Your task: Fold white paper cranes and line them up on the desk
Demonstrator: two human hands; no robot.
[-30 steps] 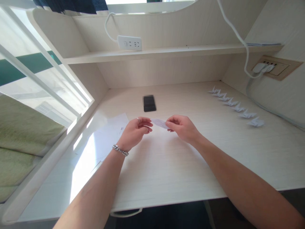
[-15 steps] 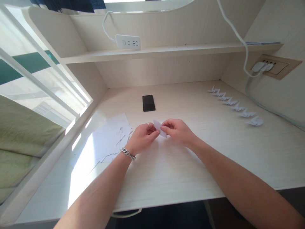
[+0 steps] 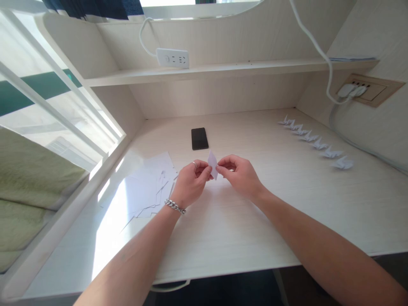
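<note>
A small folded piece of white paper [image 3: 212, 163], roughly diamond-shaped, is held upright just above the desk between my two hands. My left hand [image 3: 193, 178], with a ring and a chain bracelet, pinches its left edge between thumb and fingers. From the other side, my right hand [image 3: 239, 175] pinches the right edge, thumb in front. The fingertips behind the paper are partly hidden. Left of my left hand lies a loose spread of white paper sheets [image 3: 143, 182], partly in bright sunlight.
A black phone [image 3: 199, 139] lies on the desk [image 3: 229, 238] beyond my hands. Several folded paper cranes [image 3: 318, 144] stand in a slanting row at the right. A power strip [image 3: 172, 58] rests on the shelf [image 3: 223, 69]. A white cable [image 3: 314, 40] hangs by the wall socket [image 3: 371, 89].
The folded paper has turned from a leftward slant to nearly upright and risen a little. Both hands shifted slightly with it, keeping their pinch. The view has moved slightly.
</note>
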